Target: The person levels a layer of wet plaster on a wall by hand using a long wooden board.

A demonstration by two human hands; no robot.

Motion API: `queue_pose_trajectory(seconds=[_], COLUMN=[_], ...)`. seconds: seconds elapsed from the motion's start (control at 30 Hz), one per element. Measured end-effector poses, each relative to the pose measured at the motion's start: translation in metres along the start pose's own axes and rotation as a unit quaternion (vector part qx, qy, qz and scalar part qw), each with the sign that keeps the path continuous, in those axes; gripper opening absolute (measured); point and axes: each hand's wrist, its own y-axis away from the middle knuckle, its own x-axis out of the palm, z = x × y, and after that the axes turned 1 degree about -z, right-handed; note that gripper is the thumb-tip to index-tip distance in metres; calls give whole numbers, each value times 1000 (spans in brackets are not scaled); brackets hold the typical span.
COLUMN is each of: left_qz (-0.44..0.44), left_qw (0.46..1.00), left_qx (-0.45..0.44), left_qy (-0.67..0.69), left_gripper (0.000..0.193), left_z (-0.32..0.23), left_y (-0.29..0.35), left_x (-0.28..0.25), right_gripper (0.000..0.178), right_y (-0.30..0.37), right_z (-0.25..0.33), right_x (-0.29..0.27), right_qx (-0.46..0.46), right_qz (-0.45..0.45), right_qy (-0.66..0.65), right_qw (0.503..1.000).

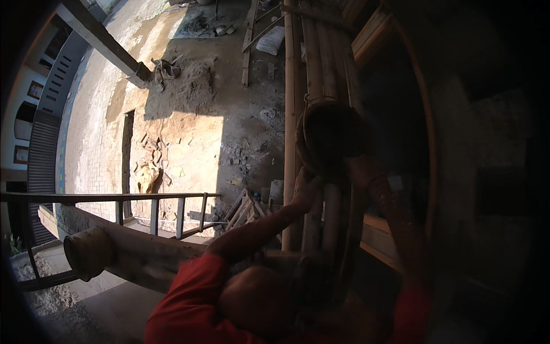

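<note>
A dark round bucket [302, 140] rests tilted on a row of bamboo poles [329, 66], its mouth in deep shadow so that the contents cannot be made out. My left hand [307, 188] is closed at the bucket's near left edge, its fingers partly hidden in shade. On the near right side my right hand [364, 171] grips the bucket too, though darkness blurs its fingers. Both arms reach forward in red sleeves, the left one bent at the elbow.
A ladder-like frame [154, 215] crosses at left above a wide board [143, 243], with a pale yellowish bucket [89, 252] beside it. Far below lie a sand heap [196, 83], broken bricks [154, 152] and a white sack [271, 41]. A post [103, 40] slants at upper left.
</note>
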Motion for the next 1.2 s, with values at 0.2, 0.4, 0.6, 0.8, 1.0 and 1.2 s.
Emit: queue_pose_trajectory(seconds=[0.2, 0.4, 0.6, 0.8, 1.0, 1.2], left_qz=[72, 190, 270, 260, 127, 95], left_qw=[993, 979, 945, 946, 937, 911], left_qx=[-2, -15, -37, -56, 8, 127], left_qy=[93, -67, -179, -185, -324, -381], left_gripper=[31, 29, 36, 36, 39, 41], left_z=[-44, -59, -111, -109, -103, -88], left_y=[-6, -36, -68, -89, -98, -117], left_x=[-14, -61, -71, -69, -36, -32], right_gripper=[25, 25, 30, 26, 30, 23], right_y=[25, 58, -26, -7, 52, 30], right_z=[-6, -11, -20, -27, -25, -38], right_x=[-31, -78, -14, 49, 5, -33], right_qx=[71, 80, 13, -103, -72, 12], right_qz=[0, -112, -22, -103, 14, -33], right_qy=[3, 25, 129, 137, 79, 57], right_qw=[997, 990, 991, 980, 994, 998])
